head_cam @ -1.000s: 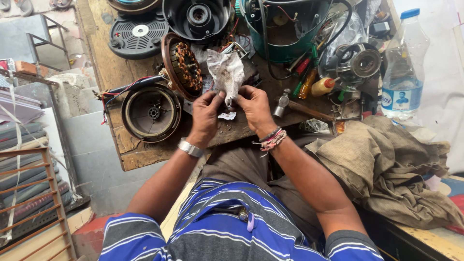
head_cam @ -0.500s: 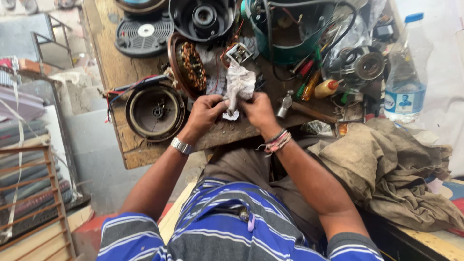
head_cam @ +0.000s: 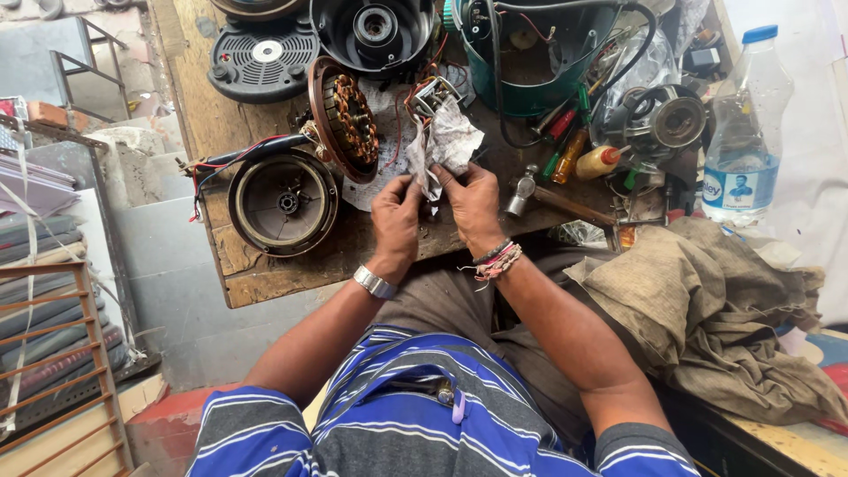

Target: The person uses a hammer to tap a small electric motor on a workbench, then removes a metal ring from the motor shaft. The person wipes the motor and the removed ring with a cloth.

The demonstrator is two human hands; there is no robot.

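Both hands pinch a crumpled, dirty white cloth (head_cam: 446, 141) over the worn wooden workbench (head_cam: 274, 283). My left hand (head_cam: 396, 221), with a metal watch at the wrist, grips the cloth's lower left end. My right hand (head_cam: 473, 205), with thread bracelets at the wrist, grips its lower right. Just left of the cloth a motor stator with copper windings (head_cam: 346, 117) stands on edge. A round metal motor cover (head_cam: 283, 201) lies flat further left.
A hammer (head_cam: 549, 200) lies right of my right hand, with screwdrivers (head_cam: 565, 141) behind it. A green bucket (head_cam: 539, 62), a black motor housing (head_cam: 375, 31), a vented cover (head_cam: 263, 57), a plastic water bottle (head_cam: 746, 132) and a brown sack (head_cam: 715, 309) surround the bench.
The view has shifted slightly; the hands with the cloth sit a little lower and further right in the picture, and both still pinch the cloth.
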